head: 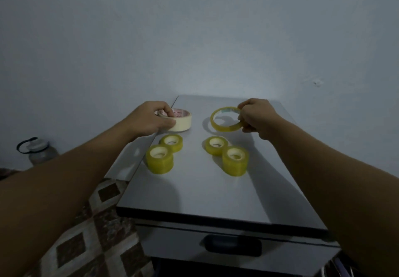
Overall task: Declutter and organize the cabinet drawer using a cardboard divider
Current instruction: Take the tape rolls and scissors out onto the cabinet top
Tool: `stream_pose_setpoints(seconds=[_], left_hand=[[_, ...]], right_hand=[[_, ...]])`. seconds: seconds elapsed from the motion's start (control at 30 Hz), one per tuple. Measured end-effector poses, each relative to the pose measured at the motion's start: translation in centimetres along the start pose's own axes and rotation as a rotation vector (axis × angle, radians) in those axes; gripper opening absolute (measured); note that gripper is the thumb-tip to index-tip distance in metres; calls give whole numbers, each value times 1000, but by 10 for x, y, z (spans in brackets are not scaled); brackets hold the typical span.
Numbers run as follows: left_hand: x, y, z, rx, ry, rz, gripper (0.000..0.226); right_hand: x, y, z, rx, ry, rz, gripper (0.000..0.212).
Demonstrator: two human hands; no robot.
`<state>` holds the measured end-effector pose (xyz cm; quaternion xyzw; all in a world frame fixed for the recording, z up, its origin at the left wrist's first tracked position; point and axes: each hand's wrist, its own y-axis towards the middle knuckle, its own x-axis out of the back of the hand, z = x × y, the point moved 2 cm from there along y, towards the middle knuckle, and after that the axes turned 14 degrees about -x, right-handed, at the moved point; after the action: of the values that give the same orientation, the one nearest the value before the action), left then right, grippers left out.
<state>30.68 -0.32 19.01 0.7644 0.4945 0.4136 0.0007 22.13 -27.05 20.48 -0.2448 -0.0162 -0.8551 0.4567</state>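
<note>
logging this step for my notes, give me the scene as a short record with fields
surface: cabinet top
left hand: grips white tape roll, which rests on the top
right hand: pinches thin yellow tape ring, tilted
small yellow rolls: four, flat on the top, in a left pair and a right pair
drawer: below the top, dark handle
floor, left: bottle
cardboard divider: none in view
</note>
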Motion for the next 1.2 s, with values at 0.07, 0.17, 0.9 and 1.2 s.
stream_pose_setpoints(seconds=[0.07,0.17,0.9,1.2], left_hand=[[-4,2,6,25,-32,27,12],[-4,0,13,32,-58,55,13],[-3,-33,4,-32,-115,49,11],[-5,-38,4,23,-194,11,12]], right_hand=[[-5,7,-1,-3,-50,-6,25],[-14,7,-4,35,-179,-5,24],[-16,-18,-20,155,-468,-74,26],[-19,-23,-19,164,-470,25,45]])
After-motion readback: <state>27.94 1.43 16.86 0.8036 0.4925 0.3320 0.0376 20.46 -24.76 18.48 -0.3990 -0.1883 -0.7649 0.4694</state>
